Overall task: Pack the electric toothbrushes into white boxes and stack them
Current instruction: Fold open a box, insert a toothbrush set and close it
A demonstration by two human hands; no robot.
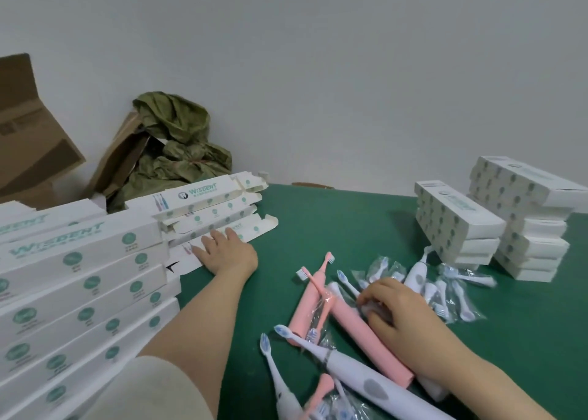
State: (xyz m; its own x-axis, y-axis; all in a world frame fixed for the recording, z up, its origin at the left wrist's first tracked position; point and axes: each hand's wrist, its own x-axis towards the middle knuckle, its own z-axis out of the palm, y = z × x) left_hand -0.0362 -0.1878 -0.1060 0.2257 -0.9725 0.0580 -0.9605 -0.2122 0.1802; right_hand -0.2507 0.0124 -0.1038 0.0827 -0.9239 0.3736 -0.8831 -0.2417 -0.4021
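Note:
Pink electric toothbrushes [369, 333] and white ones [359, 375] lie in a loose pile on the green table [334, 216], mixed with bagged spare brush heads [458, 295]. My right hand [394, 311] rests on this pile, its fingers curled round a small white piece; what it is I cannot tell. My left hand [227, 252] lies flat with straight fingers on the lowest of the unfolded white boxes [210, 209] at the table's left. Packed white boxes [455, 225] stand stacked at the right.
A long row of flat white box blanks [82, 279] leans along the left edge. Behind them are brown cardboard cartons [28, 139] and crumpled green wrapping [178, 146] against the wall. A second, taller stack of packed boxes [528, 219] stands far right.

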